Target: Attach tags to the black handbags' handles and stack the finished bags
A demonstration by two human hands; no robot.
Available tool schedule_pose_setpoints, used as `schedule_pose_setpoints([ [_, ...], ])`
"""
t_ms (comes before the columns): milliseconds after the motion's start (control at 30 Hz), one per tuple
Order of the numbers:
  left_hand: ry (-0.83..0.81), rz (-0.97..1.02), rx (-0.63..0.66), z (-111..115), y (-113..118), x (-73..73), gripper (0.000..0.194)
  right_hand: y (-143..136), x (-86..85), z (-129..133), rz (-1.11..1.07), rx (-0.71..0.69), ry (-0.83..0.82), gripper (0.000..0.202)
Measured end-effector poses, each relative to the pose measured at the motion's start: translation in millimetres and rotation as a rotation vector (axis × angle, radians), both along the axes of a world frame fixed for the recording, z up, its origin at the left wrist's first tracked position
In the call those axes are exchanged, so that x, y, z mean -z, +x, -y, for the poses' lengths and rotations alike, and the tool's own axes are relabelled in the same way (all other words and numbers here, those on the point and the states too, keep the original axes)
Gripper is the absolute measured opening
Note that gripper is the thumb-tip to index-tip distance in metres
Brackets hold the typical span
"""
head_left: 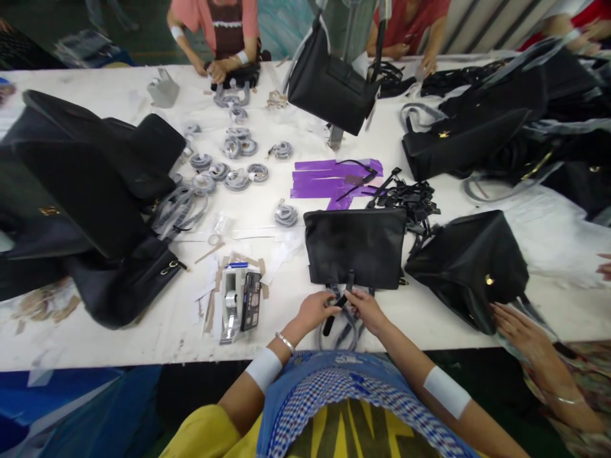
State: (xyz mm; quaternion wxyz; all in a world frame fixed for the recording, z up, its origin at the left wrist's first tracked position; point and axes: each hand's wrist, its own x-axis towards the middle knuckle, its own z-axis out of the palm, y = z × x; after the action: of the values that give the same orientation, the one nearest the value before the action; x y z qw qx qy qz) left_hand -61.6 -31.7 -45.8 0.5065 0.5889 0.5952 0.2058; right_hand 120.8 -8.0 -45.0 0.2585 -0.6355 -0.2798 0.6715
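A black handbag point(356, 245) lies flat on the white table in front of me. At its near edge, my left hand point(316, 310) pinches a short black strap point(342, 301). Close beside it, my right hand point(366, 310) is also closed, with thumb and finger on the same strap near the bag. Grey wrapped handles point(351, 334) hang from the bag under my hands, toward the table's front edge. My fingers partly hide where the strap meets the bag.
Purple strips point(312, 181) and a heap of black straps point(410, 200) lie beyond the bag. A tape dispenser point(231, 299) and phone point(251, 301) sit left. Black bags point(95, 184) are piled far left; a co-worker's hand point(520, 331) touches another bag point(472, 267) at right.
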Motion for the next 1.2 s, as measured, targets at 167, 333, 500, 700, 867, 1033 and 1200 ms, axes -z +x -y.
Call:
schedule_pose_setpoints([
  [167, -0.113, 0.143, -0.072, 20, 20, -2.6, 0.029, 7, -20.8, 11, -0.035, -0.031, 0.078, 0.036],
  [333, -0.329, 0.563, -0.29, 43, 18, -19.9, 0.036, 1, -38.8, 35, -0.141, -0.314, 0.151, 0.04],
  [500, -0.387, 0.634, -0.287, 77, 5, -22.6, 0.04, -2, -32.3, 56, -0.068, -0.422, 0.144, 0.039],
  [700, -0.108, 0.172, -0.39, 28, -69, 0.7, 0.022, 6, -17.0, 70, 0.025, -0.41, 0.065, 0.041],
  [867, 0.177, -0.273, -0.56, -77, -130, 14.5, 0.03, 1, -18.3, 76, 0.013, -0.368, 0.07, 0.042],
  [1033, 0.173, -0.311, -0.542, -125, -130, 26.5, 0.025, -4, -32.7, 75, -0.012, -0.342, 0.075, 0.038],
  [1200, 0.202, -0.212, -0.52, -116, -131, 19.6, 0.012, -4, -46.7, 69, -0.06, -0.338, 0.085, 0.037],
])
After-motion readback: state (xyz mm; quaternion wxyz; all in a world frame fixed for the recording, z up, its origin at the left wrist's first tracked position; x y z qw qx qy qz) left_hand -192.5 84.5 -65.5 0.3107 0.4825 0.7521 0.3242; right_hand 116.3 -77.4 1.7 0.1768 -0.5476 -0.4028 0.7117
